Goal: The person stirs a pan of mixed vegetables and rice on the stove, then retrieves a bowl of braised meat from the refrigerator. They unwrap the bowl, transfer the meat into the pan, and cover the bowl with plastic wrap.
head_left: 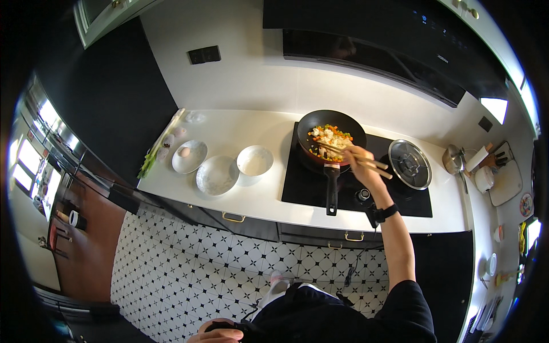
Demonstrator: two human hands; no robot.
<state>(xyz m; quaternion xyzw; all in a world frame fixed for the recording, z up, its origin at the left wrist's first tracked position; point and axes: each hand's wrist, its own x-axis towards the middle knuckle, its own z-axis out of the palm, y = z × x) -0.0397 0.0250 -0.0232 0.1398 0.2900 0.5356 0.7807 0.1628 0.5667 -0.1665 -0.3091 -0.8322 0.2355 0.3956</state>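
My right hand (362, 162), a dark band on its wrist, is closed round a pair of wooden chopsticks (378, 165). Their tips reach into diced food (331, 137) in orange, green, yellow and white, inside a dark frying pan (307, 123). The pan sits on the black cooktop (297, 188), its black handle (332, 191) pointing towards me and untouched. Down at the lower edge, my left hand (217, 335) is partly cut off, its fingers curled at a dark thing I cannot make out.
Right of the pan lies a glass lid (409, 164) with a metal rim. To the left are a bowl (190, 156) holding an egg (185, 151), two more pale bowls (218, 175), and green onions (153, 154). A range hood (372, 63) hangs above; a saucepan (453, 159) stands right.
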